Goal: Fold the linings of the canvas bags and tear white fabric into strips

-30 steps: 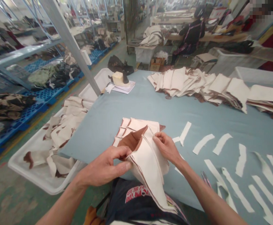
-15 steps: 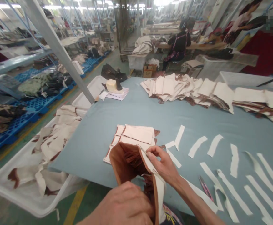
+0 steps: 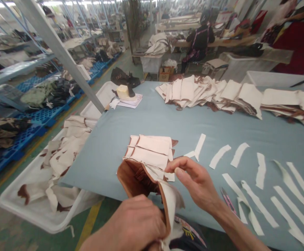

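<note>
My left hand [image 3: 138, 223] is closed on the near edge of a cream fabric piece with brown lining [image 3: 127, 177], perhaps a bag part. The piece is held up off the table with its mouth open, and loose brown strips show inside. Just right of it is my right hand [image 3: 196, 177], thumb and forefinger apart, with no fabric visible between them. Its fingertips are close to the cream edge; whether they touch it I cannot tell. Behind the piece lie several flat cream pieces with brown edging [image 3: 153, 144], overlapping on the blue-grey table [image 3: 110, 139].
White strips [image 3: 261, 205] and pink-handled snips [image 3: 228, 201] lie to the right. A long row of cream pieces [image 3: 183, 89] runs along the back. On the left stands a white bin [image 3: 31, 223] of fabric pieces, near a metal post [image 3: 63, 52]. A person [image 3: 200, 38] sits beyond.
My right hand has come off the cream edge and moved right, its fingers parting. The held piece has tipped lower and its side flap has swung outward. My left hand keeps its grip.
</note>
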